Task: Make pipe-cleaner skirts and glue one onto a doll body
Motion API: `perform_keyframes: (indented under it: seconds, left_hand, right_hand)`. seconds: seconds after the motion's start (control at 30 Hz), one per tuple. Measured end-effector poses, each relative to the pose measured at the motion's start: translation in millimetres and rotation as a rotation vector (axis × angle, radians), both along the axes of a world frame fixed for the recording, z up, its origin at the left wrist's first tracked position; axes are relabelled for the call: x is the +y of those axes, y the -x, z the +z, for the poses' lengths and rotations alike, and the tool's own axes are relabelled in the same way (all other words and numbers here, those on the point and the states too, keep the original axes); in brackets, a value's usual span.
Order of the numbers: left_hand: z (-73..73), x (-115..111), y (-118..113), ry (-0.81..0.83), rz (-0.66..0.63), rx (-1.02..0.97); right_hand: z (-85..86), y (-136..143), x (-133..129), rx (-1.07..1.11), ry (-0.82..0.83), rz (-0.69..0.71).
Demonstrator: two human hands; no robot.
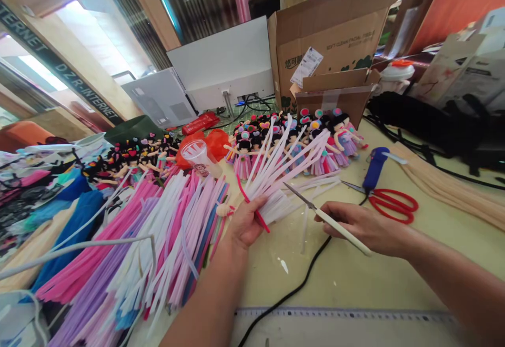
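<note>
My left hand [248, 223] is closed round a fanned bunch of white and pale pink pipe cleaners [290, 152]. A single bright red-pink pipe cleaner [243, 191] lies across the bunch, under the thumb. In my right hand [355, 226] is a pointed tool [339, 228] with a slim metal tip and a cream handle; seen edge-on, its exact kind is unclear. The tip points towards the bunch, close to its right side. Beside my left wrist lies a small beige doll head [225, 209]. Red-handled scissors [394, 205] rest on the table beyond my right hand.
A blue glue gun [376, 168] stands by the scissors, its black cord [300, 286] crossing the table. Sorted pipe cleaners [130, 231] fill the left side. Finished dolls [339, 136], a plastic cup [200, 158], a monitor [224, 57] and a cardboard box [331, 31] stand behind.
</note>
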State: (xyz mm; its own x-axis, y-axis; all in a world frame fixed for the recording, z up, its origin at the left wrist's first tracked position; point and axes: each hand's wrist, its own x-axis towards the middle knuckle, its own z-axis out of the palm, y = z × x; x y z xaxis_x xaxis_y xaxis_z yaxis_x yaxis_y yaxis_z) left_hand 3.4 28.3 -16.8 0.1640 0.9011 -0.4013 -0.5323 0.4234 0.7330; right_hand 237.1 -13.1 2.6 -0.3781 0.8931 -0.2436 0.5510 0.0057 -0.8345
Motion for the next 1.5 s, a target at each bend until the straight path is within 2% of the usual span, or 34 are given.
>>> perform_keyframes:
  seconds: [0.33,0.57,0.73,1.0,1.5]
  left_hand:
    - [3.8,-1,1,-0.036,-0.005,-0.025]
    - [3.2,-3,0,-0.026,0.016,-0.027]
    - [2.9,-7,-7,-0.111,0.0,-0.057]
    - [0.1,-9,-12,-0.109,-0.041,-0.078]
    - [-1.9,-10,-14,-0.093,0.011,-0.031]
  right_hand:
    - [14.5,12,2,-0.061,0.038,0.028]
    - [8.3,21,5,0.07,0.122,0.035]
    - [8.2,24,4,0.109,0.151,0.021]
    - [0.2,22,4,0.101,0.084,0.017]
    - [-13.6,22,4,0.05,-0.052,-0.008]
